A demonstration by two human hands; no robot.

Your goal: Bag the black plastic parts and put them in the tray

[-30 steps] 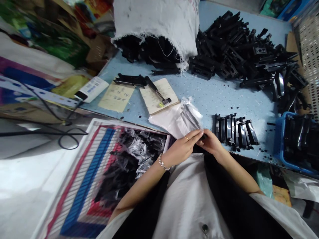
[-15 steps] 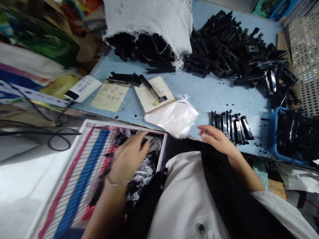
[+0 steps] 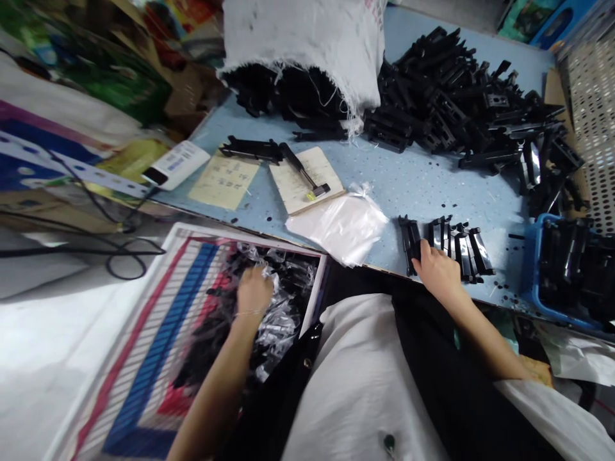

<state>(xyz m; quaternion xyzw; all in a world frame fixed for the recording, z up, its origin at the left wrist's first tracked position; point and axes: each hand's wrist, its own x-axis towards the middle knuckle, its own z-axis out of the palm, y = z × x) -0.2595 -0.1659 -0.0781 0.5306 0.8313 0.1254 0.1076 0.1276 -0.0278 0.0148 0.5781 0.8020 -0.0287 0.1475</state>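
From afar, I am looking down on a blue worktop (image 3: 384, 176) where the work, by my reading, is standing partway through. Below its front edge, a striped crate (image 3: 166, 333) is holding bagged parts (image 3: 283, 314), apparently the finished lot. Toward the back, a large heap of loose black parts (image 3: 446, 105) is lying unpacked, and more are showing at the mouth of a white sack (image 3: 302, 38), so plenty seems to be left. At the right, a blue bin (image 3: 531, 269) is holding others.

The left hand (image 3: 254, 289) is resting over the plastic in the crate, its fingers hiding from view; I cannot tell whether they are gripping. The right hand (image 3: 438, 272) is touching the left end of a short row (image 3: 473, 253) near the front edge, its fingers bending; whether they are pinching a part, I cannot tell. The row's pieces are lying side by side, unbagged, looking long, narrow and glossy black.
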